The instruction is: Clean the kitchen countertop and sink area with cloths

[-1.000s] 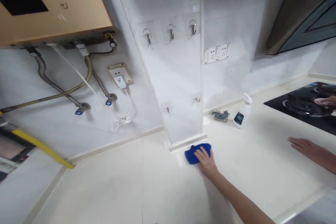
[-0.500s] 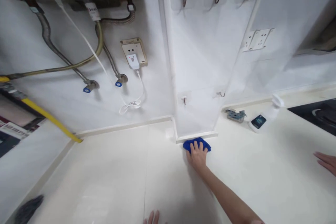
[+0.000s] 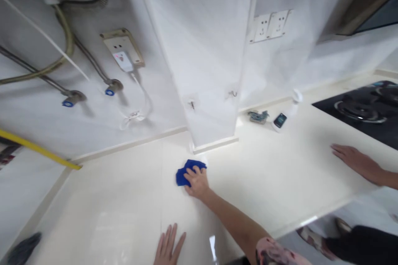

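Observation:
My right hand (image 3: 198, 183) presses down on a blue cloth (image 3: 183, 177), fingers curled over its right part, on the pale countertop (image 3: 124, 198) just in front of the wall pillar's base. My left hand (image 3: 168, 248) lies flat on the counter at the bottom edge of the view, its fingers spread and nothing held. A white spray bottle (image 3: 284, 116) with a dark label lies to the right of the pillar, beside a small tray holding a grey-green crumpled cloth (image 3: 258, 116).
Another person's hand (image 3: 357, 160) rests on the counter at right, near a black gas hob (image 3: 362, 112). A yellow pipe (image 3: 40, 149) meets the counter at left. Wall sockets (image 3: 270, 27), hooks and water valves (image 3: 73, 98) line the wall. A dark bundle (image 3: 25, 248) lies lower left.
My right hand has drawn the cloth left and a little nearer, off the pillar's base. The view has turned rightward. More of my left hand and the other person's hand now shows.

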`<state>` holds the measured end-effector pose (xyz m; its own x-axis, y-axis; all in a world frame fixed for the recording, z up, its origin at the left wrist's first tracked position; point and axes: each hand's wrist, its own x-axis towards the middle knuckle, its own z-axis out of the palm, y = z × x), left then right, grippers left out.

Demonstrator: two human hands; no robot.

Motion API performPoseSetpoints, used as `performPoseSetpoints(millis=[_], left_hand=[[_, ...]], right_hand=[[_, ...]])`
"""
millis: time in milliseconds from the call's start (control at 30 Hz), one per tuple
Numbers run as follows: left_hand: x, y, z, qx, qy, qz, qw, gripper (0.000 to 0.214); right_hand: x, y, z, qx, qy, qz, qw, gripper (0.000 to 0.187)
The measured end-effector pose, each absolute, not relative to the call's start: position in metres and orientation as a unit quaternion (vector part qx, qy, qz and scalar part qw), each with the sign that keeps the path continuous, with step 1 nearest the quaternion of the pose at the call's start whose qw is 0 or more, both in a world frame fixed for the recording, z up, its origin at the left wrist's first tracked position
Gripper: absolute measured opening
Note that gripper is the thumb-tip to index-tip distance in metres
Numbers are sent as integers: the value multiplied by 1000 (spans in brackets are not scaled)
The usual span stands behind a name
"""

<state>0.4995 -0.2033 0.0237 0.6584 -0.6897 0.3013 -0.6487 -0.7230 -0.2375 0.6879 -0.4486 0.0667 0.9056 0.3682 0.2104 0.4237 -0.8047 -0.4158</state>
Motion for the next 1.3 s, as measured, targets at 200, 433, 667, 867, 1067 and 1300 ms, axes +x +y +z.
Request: performPoseSetpoints(millis=[200,433,667,867,1067,1300], left_hand=[[496,-221,52,-926,352,-134,9,112],[502,-224,44,-922,359,-142,-18,112],[499,-222,30,-930,336,-142,-46,110],[492,-222,25,-943,309,-110,-55,112],[481,-228,32,-955,273,-25,-111,115],[474,-230,44,-955,251,64,-142,118]], right_hand=[[575,-459,45,-921,-272,-68,271,56],[474,-585,31,-959,-117,-91,241,59],[437,-753,41,-982,143,-112,57,41],[467,-771,49,-954,268,-123,-52,43],[487,-597,49,-993,30,-112,14,39],[486,-451,56,-960,-220,-87,151,51]])
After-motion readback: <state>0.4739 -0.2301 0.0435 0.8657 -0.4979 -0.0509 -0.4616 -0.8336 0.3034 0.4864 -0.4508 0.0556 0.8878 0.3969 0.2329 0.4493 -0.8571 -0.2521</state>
